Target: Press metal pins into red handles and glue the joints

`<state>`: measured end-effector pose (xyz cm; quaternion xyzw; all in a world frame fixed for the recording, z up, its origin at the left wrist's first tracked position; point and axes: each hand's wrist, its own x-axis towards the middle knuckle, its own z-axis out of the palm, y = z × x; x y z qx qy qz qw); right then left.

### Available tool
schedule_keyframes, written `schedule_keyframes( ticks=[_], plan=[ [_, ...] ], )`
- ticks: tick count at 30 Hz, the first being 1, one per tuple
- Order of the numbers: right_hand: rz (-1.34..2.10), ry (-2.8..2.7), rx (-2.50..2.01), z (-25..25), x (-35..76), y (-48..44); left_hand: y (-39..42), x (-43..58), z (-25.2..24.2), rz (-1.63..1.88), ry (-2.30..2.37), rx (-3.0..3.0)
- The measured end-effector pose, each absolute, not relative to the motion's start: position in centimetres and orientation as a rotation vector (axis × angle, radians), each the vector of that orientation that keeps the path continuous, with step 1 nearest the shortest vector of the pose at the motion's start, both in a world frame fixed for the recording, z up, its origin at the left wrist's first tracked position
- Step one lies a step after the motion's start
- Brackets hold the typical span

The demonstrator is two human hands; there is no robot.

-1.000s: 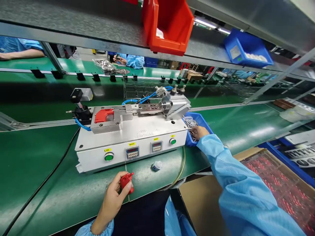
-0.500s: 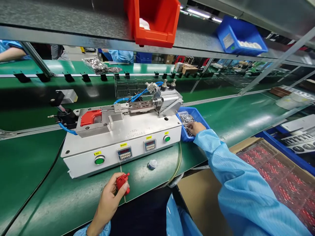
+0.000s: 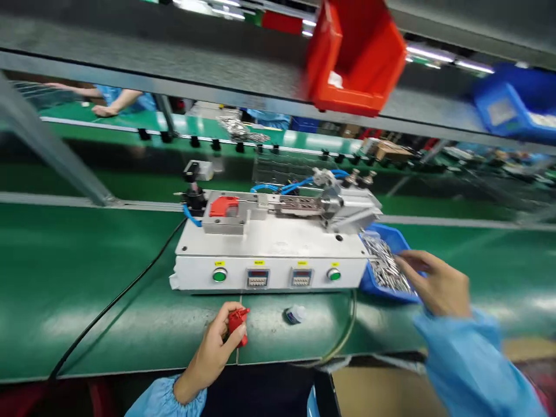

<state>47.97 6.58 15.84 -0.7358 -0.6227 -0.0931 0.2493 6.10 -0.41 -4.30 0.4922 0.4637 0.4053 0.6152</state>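
The person's left hand point(image 3: 212, 354) is clenched around a red plastic part point(image 3: 238, 325), gripping it with the fingers and thumb just above the edge of the green workbench point(image 3: 108, 301). The right hand point(image 3: 435, 284), blurred, reaches over a blue plastic tray point(image 3: 388, 286) with its fingers point(image 3: 406, 263) partly curled above a heap of small metal parts point(image 3: 384, 267); I cannot tell whether it is grasping any. The tray sits against the right end of a white bench-top machine point(image 3: 269, 272), which has 2 green push buttons point(image 3: 219, 275) and 2 digital displays point(image 3: 257, 278) on its front. A red block point(image 3: 225, 206) sits on the machine's top, and blue pneumatic tubing point(image 3: 282, 188) runs behind it. A small bottle point(image 3: 295, 314) stands on the bench between the hands. A red bin point(image 3: 356, 63) sits on the shelf overhead, and a co-worker's hand point(image 3: 104, 110) rests on a bench beyond.
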Motion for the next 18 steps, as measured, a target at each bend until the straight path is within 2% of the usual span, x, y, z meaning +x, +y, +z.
schedule_keyframes(
  ticks=[5,10,13,18],
  plan=[
    [-0.107,-2.026,-1.527,21.3,42.8,5.5,0.7,6.3,-3.3,0.893,1.04,1.202],
    [0.11,-2.212,-1.22,21.2,33.4,10.6,0.9,6.2,-2.5,0.894,1.071,1.249],
    [0.091,-2.334,-1.166,20.2,28.0,16.2,1.0,6.1,-2.4,0.949,1.051,1.194],
    [-0.208,-2.537,-1.403,20.2,21.9,23.4,1.0,6.0,-2.8,0.954,0.999,1.159]
  ],
)
